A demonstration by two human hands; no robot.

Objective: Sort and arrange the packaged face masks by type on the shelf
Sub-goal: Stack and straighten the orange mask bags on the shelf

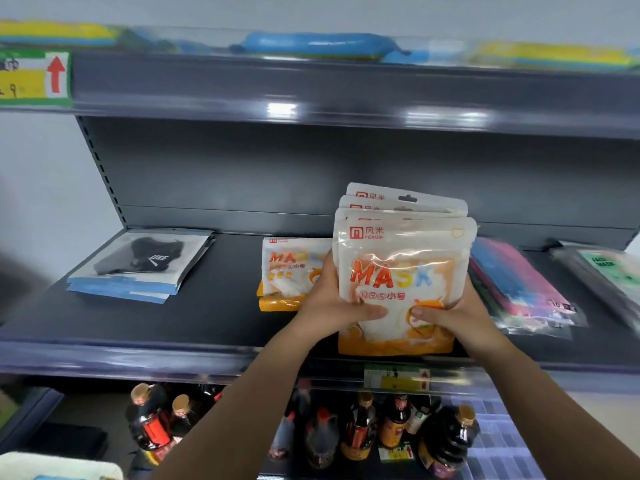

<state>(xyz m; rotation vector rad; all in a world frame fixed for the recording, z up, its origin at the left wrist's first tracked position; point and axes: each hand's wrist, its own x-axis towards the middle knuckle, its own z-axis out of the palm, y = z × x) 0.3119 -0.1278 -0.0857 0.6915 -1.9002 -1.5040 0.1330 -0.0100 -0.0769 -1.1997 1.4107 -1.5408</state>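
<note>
Both hands hold an upright stack of several white-and-orange mask packs (398, 268) printed "MASK", above the front of the dark shelf (138, 320). My left hand (332, 306) grips the stack's left side and my right hand (450, 311) its right side, thumbs on the front pack. Another pack of the same orange type (291, 271) lies flat on the shelf just left of the stack. A pile of black-mask packs with blue edges (138, 265) lies at the shelf's left. Pink-and-blue mask packs (519, 289) lie to the right, and green-labelled packs (609, 271) at the far right.
An upper shelf (311, 88) overhangs, carrying blue and yellow packages and a price tag with a red arrow (34, 77). Below, dark sauce bottles (360, 434) crowd the lower shelf. A price label (398, 377) sits on the shelf's front rail.
</note>
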